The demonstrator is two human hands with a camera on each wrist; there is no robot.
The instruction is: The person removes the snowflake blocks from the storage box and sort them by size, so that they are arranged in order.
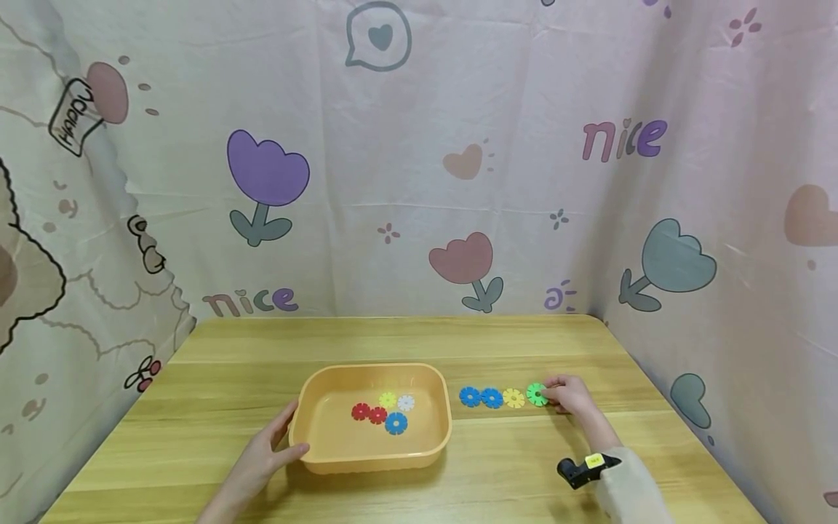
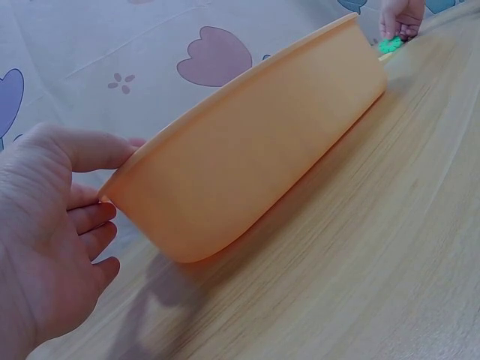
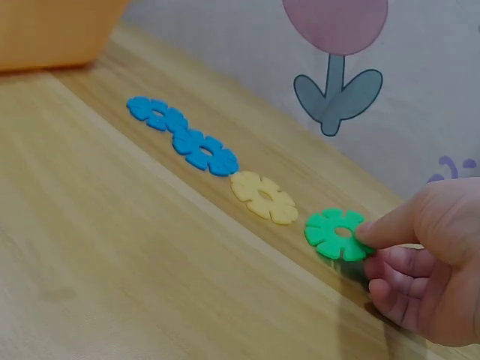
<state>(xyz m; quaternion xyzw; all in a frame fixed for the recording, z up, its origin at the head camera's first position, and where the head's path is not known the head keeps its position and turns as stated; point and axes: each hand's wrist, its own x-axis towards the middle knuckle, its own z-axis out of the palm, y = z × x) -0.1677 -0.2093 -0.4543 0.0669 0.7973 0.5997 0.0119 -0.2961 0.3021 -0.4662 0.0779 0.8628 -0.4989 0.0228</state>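
Note:
My left hand (image 1: 262,455) grips the left end of a yellow-orange plastic basin (image 1: 366,461), thumb over its rim and fingers beneath it in the left wrist view. Several snowflake discs lie inside: two red discs (image 1: 369,413), a blue disc (image 1: 396,429), a yellow-green disc (image 1: 388,399) and a white disc (image 1: 406,402). Right of the basin, my right hand (image 1: 571,394) pinches a green snowflake disc (image 3: 322,234) by its edge, slightly raised off the table. It is at the right end of a row with a yellow disc (image 3: 279,212) and two blue discs (image 3: 204,154).
The wooden table (image 1: 249,342) carries the basin and the row. A printed curtain (image 1: 393,276) hangs behind and along both sides. A black wrist camera (image 1: 579,471) with a yellow label sits at the right sleeve (image 1: 631,487).

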